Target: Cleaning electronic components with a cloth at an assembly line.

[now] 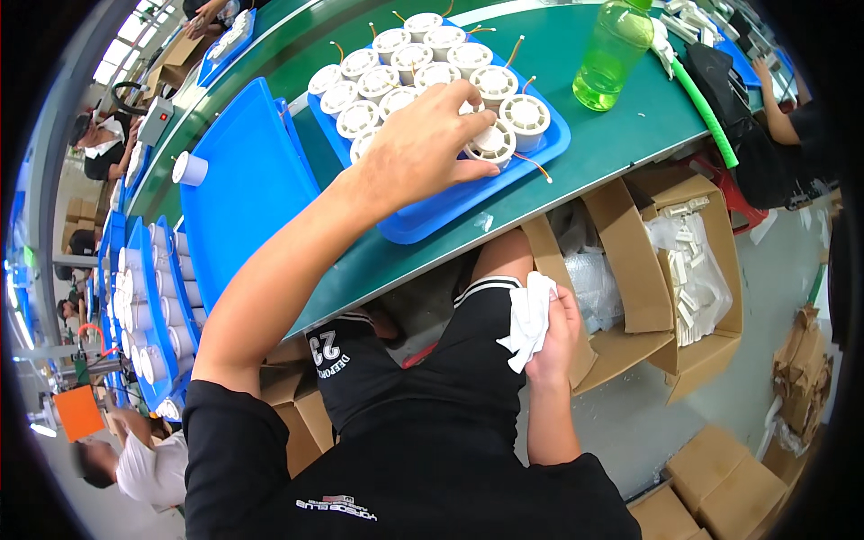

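Rows of white cylindrical motors (412, 56) with slotted round tops and thin coloured wires stand in a blue tray (423, 225) on the green bench. My left hand (409, 148) reaches over the tray, thumb and fingers curled round the top of a white motor (491, 142) at its near right corner. Part of that motor and several beside it are hidden under the hand. Down by my right thigh, below the bench edge, my right hand (560, 337) is closed on a crumpled white cloth (529, 319).
An almost bare blue tray (238, 180) with one motor (190, 168) lies to the left. Stacked trays (153, 306) of motors stand farther left. A green bottle (612, 58) stands right of the motors. Open cardboard boxes (630, 270) sit below the bench; other people work around.
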Demonstrator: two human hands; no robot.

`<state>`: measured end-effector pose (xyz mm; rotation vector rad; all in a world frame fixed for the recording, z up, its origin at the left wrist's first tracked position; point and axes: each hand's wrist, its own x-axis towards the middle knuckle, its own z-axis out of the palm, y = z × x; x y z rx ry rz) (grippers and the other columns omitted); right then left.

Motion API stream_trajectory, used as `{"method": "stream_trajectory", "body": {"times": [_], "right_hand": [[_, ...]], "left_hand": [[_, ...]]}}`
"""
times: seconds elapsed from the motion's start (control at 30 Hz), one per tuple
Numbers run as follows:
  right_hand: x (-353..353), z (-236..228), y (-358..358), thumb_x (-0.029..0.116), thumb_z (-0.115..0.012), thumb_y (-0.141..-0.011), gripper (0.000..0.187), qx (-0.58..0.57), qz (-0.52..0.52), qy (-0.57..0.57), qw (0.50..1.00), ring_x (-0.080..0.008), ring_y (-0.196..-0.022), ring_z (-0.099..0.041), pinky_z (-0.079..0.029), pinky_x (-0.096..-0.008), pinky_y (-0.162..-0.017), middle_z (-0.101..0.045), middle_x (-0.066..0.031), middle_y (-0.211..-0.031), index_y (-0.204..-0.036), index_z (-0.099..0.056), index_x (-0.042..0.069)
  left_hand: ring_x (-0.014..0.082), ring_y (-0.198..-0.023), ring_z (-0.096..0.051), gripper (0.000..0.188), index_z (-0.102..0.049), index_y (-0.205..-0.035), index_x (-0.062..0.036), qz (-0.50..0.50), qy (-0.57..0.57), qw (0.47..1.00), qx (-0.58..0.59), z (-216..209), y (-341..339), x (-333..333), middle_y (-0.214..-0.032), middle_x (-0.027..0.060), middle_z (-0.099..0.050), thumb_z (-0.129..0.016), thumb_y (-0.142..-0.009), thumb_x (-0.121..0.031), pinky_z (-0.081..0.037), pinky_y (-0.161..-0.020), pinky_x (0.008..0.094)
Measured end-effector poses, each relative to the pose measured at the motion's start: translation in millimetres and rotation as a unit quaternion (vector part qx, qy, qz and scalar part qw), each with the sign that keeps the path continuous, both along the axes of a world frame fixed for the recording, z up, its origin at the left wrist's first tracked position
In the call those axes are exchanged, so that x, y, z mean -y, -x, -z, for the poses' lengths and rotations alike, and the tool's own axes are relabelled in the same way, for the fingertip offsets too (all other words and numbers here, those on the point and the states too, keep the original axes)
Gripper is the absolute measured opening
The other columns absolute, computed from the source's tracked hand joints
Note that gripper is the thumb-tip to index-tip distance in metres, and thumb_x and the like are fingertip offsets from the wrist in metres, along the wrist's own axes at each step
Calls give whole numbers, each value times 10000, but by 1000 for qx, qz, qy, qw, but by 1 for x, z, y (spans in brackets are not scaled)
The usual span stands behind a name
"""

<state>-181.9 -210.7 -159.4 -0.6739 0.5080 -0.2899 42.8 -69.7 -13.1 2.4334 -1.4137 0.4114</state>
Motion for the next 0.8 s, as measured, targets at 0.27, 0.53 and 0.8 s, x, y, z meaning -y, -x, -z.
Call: {"method": "stream_trajectory", "body": {"times": [0.27, 0.53, 0.8], "right_hand": [[-13, 11, 0, 199, -455, -976, 250, -39, -81, 78, 993, -197, -957, -640, -527, -332, -836, -645, -94, -1062, -1137, -568, 43], [-79, -25, -4, 183, -448, -987, 234, 28, -204, 85, 975, -188, -920, -644, -552, -321, -774, -620, -93, -1066, -1154, -507, 31], [-166, -65, -3, 157, -477, -972, 155, 126, -326, 95, 932, -161, -745, -655, -541, -266, -623, -647, -98, -902, -1051, -513, 29]], "left_hand": [[286, -935, -580, 434, -644, -1101, -56, -102, -2, 993, 58, -72, 60, -102, -1108, 123, -575, -765, -761, -298, -490, -801, 356], [137, -841, -605, 311, -664, -1103, -35, -460, -53, 886, 20, -189, 215, -375, -1045, 74, -636, -656, -860, -231, -475, -675, 248], [286, -1116, -549, 525, -589, -1220, -43, -446, -137, 878, -109, -146, 257, -477, -1180, 128, -559, -658, -701, -75, -449, -956, 354]]}}
